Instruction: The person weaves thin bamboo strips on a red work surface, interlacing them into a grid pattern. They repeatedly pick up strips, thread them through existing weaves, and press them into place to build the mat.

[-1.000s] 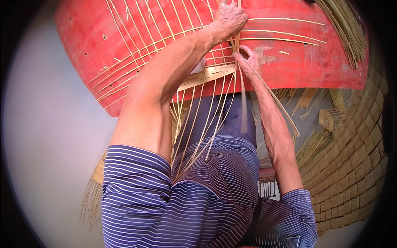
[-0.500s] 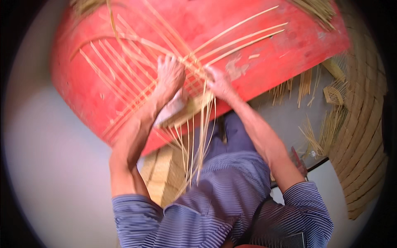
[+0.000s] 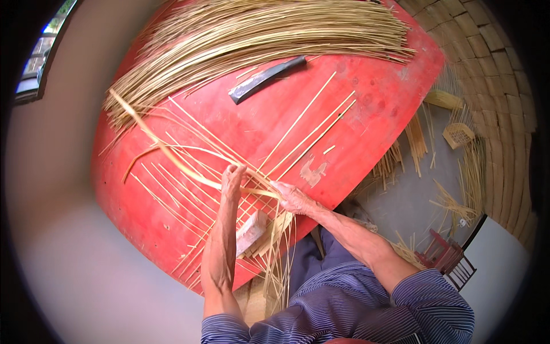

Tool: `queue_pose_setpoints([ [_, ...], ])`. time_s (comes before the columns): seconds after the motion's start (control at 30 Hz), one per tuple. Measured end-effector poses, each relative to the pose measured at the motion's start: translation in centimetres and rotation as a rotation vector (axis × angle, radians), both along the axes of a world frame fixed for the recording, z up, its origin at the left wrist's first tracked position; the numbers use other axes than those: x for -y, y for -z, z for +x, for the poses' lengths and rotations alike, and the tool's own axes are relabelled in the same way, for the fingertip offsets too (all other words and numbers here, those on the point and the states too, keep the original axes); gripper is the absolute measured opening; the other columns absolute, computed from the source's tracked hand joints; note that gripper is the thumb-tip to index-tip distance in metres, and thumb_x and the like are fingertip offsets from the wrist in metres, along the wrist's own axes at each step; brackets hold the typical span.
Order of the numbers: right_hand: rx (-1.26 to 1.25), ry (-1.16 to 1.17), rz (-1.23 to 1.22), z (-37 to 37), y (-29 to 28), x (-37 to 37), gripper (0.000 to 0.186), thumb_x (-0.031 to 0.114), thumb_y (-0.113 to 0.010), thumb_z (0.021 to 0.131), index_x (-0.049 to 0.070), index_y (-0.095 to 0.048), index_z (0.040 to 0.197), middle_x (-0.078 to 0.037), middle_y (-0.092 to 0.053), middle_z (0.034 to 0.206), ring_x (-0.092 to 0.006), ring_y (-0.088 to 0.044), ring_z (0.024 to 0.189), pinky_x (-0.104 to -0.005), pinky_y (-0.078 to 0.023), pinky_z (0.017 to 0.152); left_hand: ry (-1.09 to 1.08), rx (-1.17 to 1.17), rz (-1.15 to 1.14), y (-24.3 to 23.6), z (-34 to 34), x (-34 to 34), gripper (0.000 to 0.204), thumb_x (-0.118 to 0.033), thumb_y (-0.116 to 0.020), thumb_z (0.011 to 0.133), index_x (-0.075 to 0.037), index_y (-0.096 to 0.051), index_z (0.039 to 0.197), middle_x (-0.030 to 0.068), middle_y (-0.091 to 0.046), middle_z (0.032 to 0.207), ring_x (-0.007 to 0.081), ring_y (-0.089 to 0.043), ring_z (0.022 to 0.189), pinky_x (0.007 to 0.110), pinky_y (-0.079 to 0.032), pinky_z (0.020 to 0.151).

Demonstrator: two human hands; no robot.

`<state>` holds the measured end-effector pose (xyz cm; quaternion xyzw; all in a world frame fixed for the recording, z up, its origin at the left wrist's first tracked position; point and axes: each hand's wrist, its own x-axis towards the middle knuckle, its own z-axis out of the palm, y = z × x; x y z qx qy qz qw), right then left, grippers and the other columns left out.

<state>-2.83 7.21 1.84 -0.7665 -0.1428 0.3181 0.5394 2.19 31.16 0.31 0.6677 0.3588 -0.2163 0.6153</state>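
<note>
A partly woven lattice of thin bamboo strips lies on the red tabletop, its loose ends fanning out on all sides. A long, wider bamboo strip arcs in from the far left and crosses the lattice between my hands. My left hand is closed around this strip at the weave's far left side. At the lattice's right edge, my right hand pinches near the strip's end, its thumb and fingers together. A pale, whitish block rests on the near part of the weave, beside my left forearm.
A large bundle of bamboo strips covers the far side of the red table. Before it lies a black-wrapped, blade-like tool. On the floor at right are scattered strips, a hexagonal woven piece and a small dark-red stool.
The view has shifted, showing more of the table's far side. My left hand's fingers have closed on the wider strip, which now runs across to my right hand.
</note>
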Motion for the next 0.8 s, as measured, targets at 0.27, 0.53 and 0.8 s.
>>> queue_pose_setpoints([
  [0.27, 0.009, 0.013, 0.043, -0.2, -0.5, 0.4, 0.063, -0.002, -0.052, 0.076, -0.004, -0.043, 0.139, -0.029, -0.056, 0.127, -0.0428, -0.054, 0.122, -0.0435, -0.046, 0.103, 0.208, 0.19, -0.041, -2.9, 0.1, 1.0, 0.025, -0.014, -0.061, 0.086, 0.002, -0.065, 0.105, 0.0059, -0.068, 0.087, 0.0145, -0.063, 0.079, 0.031, -0.052, 0.069],
  [0.53, -0.058, 0.068, 0.052, 0.0, -1.2, -0.3, 0.061, -0.008, -0.049, 0.076, -0.003, -0.046, 0.136, -0.027, -0.055, 0.132, -0.0411, -0.054, 0.124, -0.0428, -0.045, 0.106, 1.058, 0.478, 0.943, -3.1, 1.6, 1.0, 0.018, -0.009, -0.064, 0.077, -0.013, -0.071, 0.093, 0.0068, -0.064, 0.101, 0.0305, -0.058, 0.096, 0.046, -0.048, 0.081],
  [0.8, 0.005, 0.097, 0.032, -0.6, -0.6, -0.6, 0.056, -0.009, -0.053, 0.082, -0.001, -0.048, 0.137, -0.024, -0.059, 0.13, -0.0352, -0.057, 0.125, -0.0395, -0.048, 0.103, 1.378, 0.192, 0.936, -4.4, 1.4, 0.8, 0.024, -0.022, -0.066, 0.086, -0.005, -0.059, 0.102, 0.0157, -0.069, 0.084, 0.0349, -0.066, 0.092, 0.051, -0.046, 0.09],
])
